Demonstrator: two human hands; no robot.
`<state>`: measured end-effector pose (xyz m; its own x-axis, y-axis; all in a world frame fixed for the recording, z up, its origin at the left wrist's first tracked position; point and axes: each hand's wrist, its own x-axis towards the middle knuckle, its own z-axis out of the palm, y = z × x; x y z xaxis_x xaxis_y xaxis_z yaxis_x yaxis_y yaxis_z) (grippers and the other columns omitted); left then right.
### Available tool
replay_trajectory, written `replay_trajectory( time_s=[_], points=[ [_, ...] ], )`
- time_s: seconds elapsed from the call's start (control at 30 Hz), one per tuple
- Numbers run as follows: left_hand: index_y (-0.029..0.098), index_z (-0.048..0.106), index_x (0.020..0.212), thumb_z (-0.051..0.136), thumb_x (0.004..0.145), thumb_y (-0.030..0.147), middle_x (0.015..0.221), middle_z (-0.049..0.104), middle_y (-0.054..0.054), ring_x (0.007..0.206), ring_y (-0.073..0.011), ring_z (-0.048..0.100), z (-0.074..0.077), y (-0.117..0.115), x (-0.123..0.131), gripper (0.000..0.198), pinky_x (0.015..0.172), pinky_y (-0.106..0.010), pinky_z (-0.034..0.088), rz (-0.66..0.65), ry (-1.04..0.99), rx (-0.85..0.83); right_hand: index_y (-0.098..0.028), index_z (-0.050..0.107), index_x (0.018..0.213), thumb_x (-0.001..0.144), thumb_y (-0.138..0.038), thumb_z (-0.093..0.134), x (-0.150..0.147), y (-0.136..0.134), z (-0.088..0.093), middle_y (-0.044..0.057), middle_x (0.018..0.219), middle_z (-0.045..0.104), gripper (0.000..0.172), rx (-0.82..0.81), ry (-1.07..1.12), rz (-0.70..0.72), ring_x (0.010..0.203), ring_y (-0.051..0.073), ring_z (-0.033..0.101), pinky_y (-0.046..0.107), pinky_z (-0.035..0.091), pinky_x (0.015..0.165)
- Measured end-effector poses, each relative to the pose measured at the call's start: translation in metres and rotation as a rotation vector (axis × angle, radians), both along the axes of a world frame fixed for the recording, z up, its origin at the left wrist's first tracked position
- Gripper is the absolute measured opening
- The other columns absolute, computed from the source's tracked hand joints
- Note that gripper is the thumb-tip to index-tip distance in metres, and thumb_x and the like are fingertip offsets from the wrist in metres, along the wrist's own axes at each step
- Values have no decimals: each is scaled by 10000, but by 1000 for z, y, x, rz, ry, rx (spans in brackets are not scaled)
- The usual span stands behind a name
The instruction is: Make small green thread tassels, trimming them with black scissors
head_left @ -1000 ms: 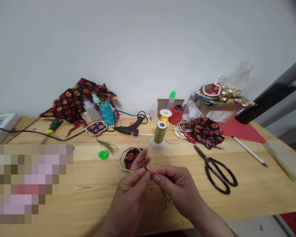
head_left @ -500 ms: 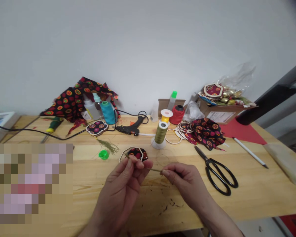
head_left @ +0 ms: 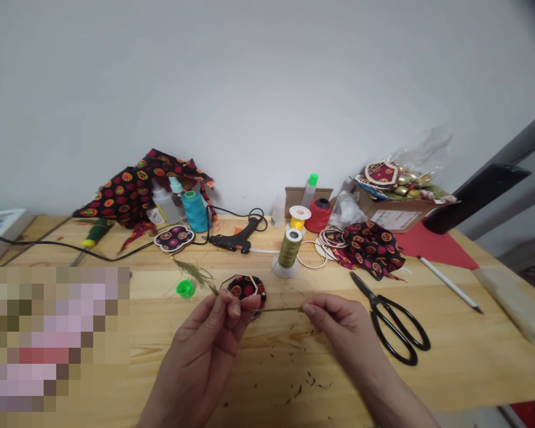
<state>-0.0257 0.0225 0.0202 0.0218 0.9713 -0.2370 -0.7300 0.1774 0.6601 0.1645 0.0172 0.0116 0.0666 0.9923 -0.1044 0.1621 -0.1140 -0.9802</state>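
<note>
A bundle of olive-green thread (head_left: 276, 309) is stretched level between my two hands above the table. My left hand (head_left: 211, 339) pinches one end between thumb and fingers. My right hand (head_left: 339, 324) closes on the other end with thumb and forefinger. Just behind my left fingers lies a wooden octagonal frame (head_left: 225, 279) with dark patterned fabric. Beyond my hands stands an olive thread spool (head_left: 289, 249). A green tassel (head_left: 194, 273) hangs from a flower-shaped fabric piece (head_left: 175, 239) at the left, its strands reaching near my left fingertips.
Black-handled scissors (head_left: 390, 321) lie right of my right hand. A green cap (head_left: 185, 289) sits to the left. A glue gun (head_left: 236, 238), teal thread cone (head_left: 197, 211), red thread cone (head_left: 318, 215), patterned fabric (head_left: 374, 246) and a cardboard box (head_left: 396, 217) stand farther back.
My hands have drawn apart, the left moving left and the right slightly right. A longer stretch of green thread shows between them. The camera view has tilted slightly.
</note>
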Motion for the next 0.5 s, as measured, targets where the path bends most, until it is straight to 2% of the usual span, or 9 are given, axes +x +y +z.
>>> replay_trajectory(
  time_s=[0.27, 0.37, 0.43, 0.5],
  points=[
    [138, 681, 672, 652, 794, 114, 627, 620, 19, 753, -130, 670, 2, -1, -4, 128, 871, -269, 551, 35, 2, -1, -142, 646, 628, 719, -382, 631, -1, 3, 0, -38, 523, 400, 257, -2, -6, -30, 529, 109, 326, 250, 271, 498],
    [143, 690, 674, 637, 797, 124, 635, 628, 12, 730, -142, 665, 1, -2, -7, 135, 878, -316, 553, -17, -30, 20, -146, 648, 627, 732, -352, 621, -1, 3, 1, -33, 535, 423, 233, 37, -41, -6, 545, 115, 348, 251, 300, 516],
    [152, 706, 702, 607, 814, 161, 644, 641, -3, 748, -177, 671, 0, -3, -11, 149, 887, -374, 548, -83, -47, 32, -153, 654, 639, 752, -340, 609, 1, 2, 2, -28, 550, 449, 223, 58, -66, 24, 560, 120, 369, 251, 320, 529],
    [159, 734, 765, 578, 821, 201, 651, 663, -24, 750, -204, 677, -1, -3, -17, 170, 866, -391, 554, -92, -31, 42, -162, 655, 645, 777, -330, 594, 4, 1, 3, -23, 570, 475, 222, 76, -94, 58, 575, 124, 389, 251, 335, 539]
  ],
)
